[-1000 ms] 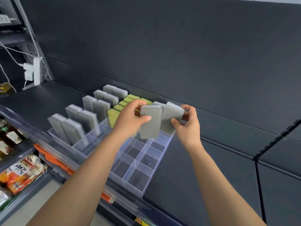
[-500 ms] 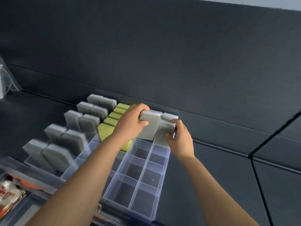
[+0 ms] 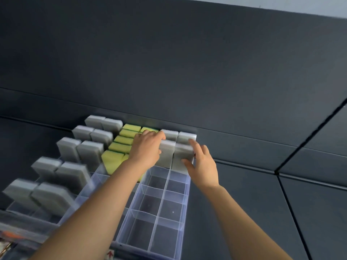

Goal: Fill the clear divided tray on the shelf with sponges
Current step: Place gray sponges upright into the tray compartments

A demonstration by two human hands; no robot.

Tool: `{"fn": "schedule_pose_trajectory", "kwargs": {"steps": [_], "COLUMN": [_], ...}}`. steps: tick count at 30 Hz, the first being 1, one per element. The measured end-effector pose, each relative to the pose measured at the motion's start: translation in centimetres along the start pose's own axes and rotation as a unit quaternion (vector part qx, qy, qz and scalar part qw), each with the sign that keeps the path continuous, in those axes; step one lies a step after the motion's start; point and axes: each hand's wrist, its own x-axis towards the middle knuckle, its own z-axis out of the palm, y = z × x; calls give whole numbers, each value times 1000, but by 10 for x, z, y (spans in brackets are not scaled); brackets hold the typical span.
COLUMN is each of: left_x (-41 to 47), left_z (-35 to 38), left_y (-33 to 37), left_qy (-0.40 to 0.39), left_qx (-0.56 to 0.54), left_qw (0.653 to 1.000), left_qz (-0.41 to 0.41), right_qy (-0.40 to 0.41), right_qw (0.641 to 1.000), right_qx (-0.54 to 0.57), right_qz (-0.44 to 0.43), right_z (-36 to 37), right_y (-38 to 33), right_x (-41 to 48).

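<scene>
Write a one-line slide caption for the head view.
Left hand and right hand seat two gray sponges side by side in the clear divided tray, nearer compartments empty.

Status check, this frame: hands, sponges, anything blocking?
Left hand grips left sponge; right hand pinches right sponge. Both stand upright in tray, second row from back. Front cells empty, nothing blocking.
</scene>
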Motion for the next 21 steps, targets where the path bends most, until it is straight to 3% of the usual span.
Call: {"fn": "schedule_pose_trajectory", "kwargs": {"steps": [7,21], "left_x": [4,-2], "left_z": [6,4], "left_y": [0,-5], "left_qy": [25,15], "left_qx": [63,49], "left_qw": [997,998], "left_qz": [27,41], "right_qy": [-15,-10], "right_qw": [1000,999], "right_qx": [-26,-45], "right_qz": [-8,15], "right_z": [5,5], "right_y": [3,-2], "right_x": [1,-6]}}
